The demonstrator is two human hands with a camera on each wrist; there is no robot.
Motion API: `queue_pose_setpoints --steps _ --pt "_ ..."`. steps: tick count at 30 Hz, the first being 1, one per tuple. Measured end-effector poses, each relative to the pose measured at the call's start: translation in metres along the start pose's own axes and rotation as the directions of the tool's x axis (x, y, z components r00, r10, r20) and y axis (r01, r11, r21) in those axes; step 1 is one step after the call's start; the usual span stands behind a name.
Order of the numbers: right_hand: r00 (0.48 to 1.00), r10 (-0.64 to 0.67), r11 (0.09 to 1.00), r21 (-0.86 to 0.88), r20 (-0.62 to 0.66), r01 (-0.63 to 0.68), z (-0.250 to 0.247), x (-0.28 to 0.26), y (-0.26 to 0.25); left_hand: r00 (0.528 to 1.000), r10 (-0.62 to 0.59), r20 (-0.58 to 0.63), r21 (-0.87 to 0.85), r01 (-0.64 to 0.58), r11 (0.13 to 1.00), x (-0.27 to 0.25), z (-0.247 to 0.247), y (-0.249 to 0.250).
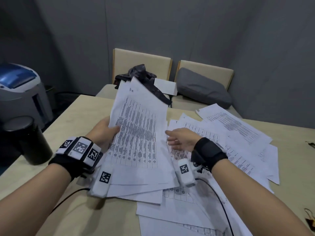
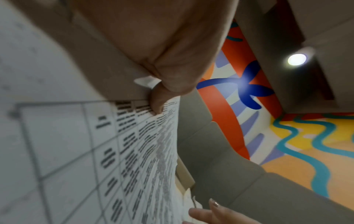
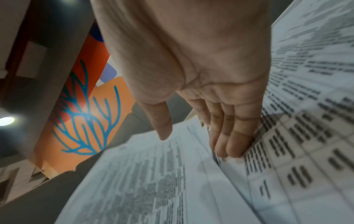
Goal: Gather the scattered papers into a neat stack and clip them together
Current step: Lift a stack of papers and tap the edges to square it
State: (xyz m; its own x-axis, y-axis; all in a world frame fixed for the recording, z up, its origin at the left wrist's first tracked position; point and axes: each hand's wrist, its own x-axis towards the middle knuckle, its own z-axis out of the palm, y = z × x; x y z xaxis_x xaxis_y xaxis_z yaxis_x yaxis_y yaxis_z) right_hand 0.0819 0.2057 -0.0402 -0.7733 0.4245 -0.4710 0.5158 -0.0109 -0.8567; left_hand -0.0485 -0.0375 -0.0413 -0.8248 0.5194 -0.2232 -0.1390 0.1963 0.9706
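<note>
A bundle of printed papers (image 1: pixel 136 133) with tables is lifted and tilted above the table. My left hand (image 1: pixel 105 130) grips its left edge, thumb on top; in the left wrist view the thumb (image 2: pixel 159 104) pinches the sheet edge (image 2: pixel 134 136). My right hand (image 1: pixel 179 142) is open, palm up, at the bundle's right edge; its straight fingers (image 3: pixel 229 136) slide under the held sheets (image 3: pixel 153 181). More loose papers (image 1: pixel 238 133) lie scattered on the beige table (image 1: pixel 76 113) to the right and in front (image 1: pixel 179 212). No clip is plainly visible.
A black cylindrical container (image 1: pixel 29 140) stands at the table's left edge. A grey and blue machine (image 1: pixel 20 92) sits beyond it. Two beige chairs (image 1: pixel 141 63) with dark cloth (image 1: pixel 144 77) and a grey cushion (image 1: pixel 202 87) stand behind. Small objects (image 1: pixel 310 143) lie at the right edge.
</note>
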Motion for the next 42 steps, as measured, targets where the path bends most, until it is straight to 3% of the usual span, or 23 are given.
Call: queue_pose_setpoints --steps 3,5,7,9,11,13,21,27,33,42 --pt "0.996 -0.094 0.988 0.123 -0.011 0.094 -0.015 -0.007 -0.013 0.984 0.174 0.037 -0.124 -0.168 0.978 -0.015 0.018 0.028" --pt "0.967 -0.245 0.944 0.21 -0.072 0.255 -0.017 -0.019 -0.029 0.957 0.291 0.023 -0.098 -0.287 0.953 -0.023 0.025 0.045" --pt "0.893 -0.398 0.859 0.257 -0.209 0.443 -0.015 -0.036 -0.05 0.926 0.376 -0.03 -0.073 -0.377 0.923 -0.026 0.03 0.057" --pt "0.788 -0.523 0.78 0.19 -0.326 0.596 -0.015 -0.052 -0.069 0.885 0.455 -0.103 -0.06 -0.462 0.885 -0.027 0.034 0.066" --pt "0.692 -0.624 0.706 0.119 -0.363 0.698 -0.011 -0.066 -0.082 0.846 0.509 -0.16 -0.079 -0.525 0.847 -0.026 0.037 0.069" --pt "0.644 -0.674 0.674 0.055 -0.363 0.737 -0.007 -0.072 -0.084 0.83 0.527 -0.181 -0.084 -0.547 0.833 -0.025 0.042 0.067" --pt "0.655 -0.633 0.727 -0.029 -0.413 0.686 -0.003 -0.058 -0.062 0.846 0.516 -0.136 -0.127 -0.531 0.838 -0.024 0.05 0.053" --pt "0.701 -0.623 0.763 -0.07 -0.348 0.643 0.006 -0.053 -0.056 0.854 0.494 -0.165 -0.13 -0.515 0.847 -0.014 0.058 0.057" --pt "0.643 -0.608 0.729 -0.008 -0.466 0.684 0.002 -0.054 -0.068 0.804 0.528 -0.274 -0.2 -0.584 0.786 -0.012 0.061 0.068" --pt "0.721 -0.596 0.782 -0.052 -0.354 0.621 -0.005 -0.049 -0.059 0.892 0.439 -0.105 -0.046 -0.445 0.894 -0.005 0.062 0.044"
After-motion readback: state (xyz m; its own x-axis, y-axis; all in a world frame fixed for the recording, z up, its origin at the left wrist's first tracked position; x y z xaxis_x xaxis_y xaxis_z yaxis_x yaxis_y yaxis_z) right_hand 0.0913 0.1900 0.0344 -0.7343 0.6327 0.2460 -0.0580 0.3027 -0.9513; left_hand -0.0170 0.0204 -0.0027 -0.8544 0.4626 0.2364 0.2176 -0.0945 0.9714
